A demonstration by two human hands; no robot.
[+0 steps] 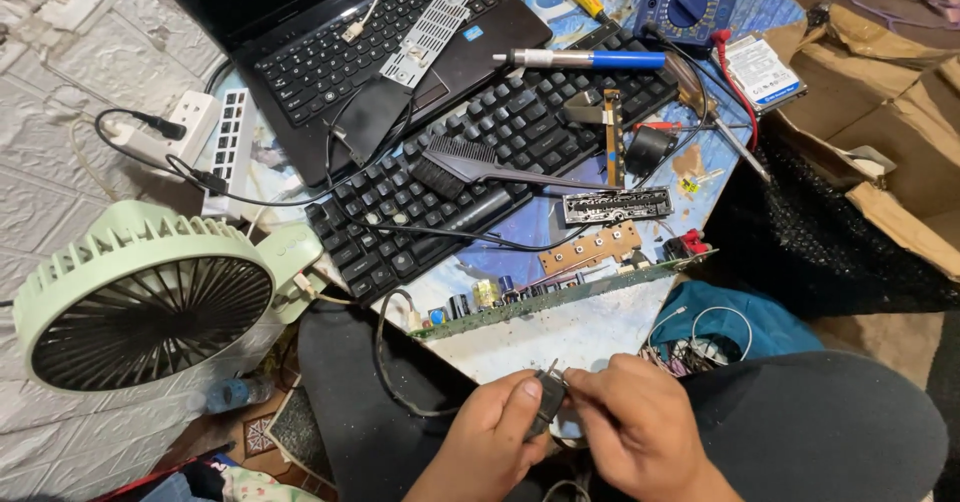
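We hold a small dark part (pixel 546 402) between both hands at the near edge of the scene, just above our lap. Our left hand (pixel 495 442) closes on it from the left, thumb pressed flat along its side, fingers curled under. Our right hand (pixel 635 427) meets it from the right, fingertips pinched at its upper end where thin metal prongs stick out. The part sits right in the gap between the two grips, touching both; what kind of part it is we cannot tell.

Just beyond our hands lies a long green circuit board (pixel 560 297) on the edge of a low table (pixel 560 337). Farther off, a black keyboard (pixel 500 152) carries a black brush (pixel 480 167) and a small brown board (pixel 590 247) lies near it. A laptop (pixel 350 52) sits at the far left, a blue multimeter (pixel 690 2) at the far right. A pale green fan (pixel 150 297) stands to our left, a teal cloth (pixel 730 322) with wires to our right.
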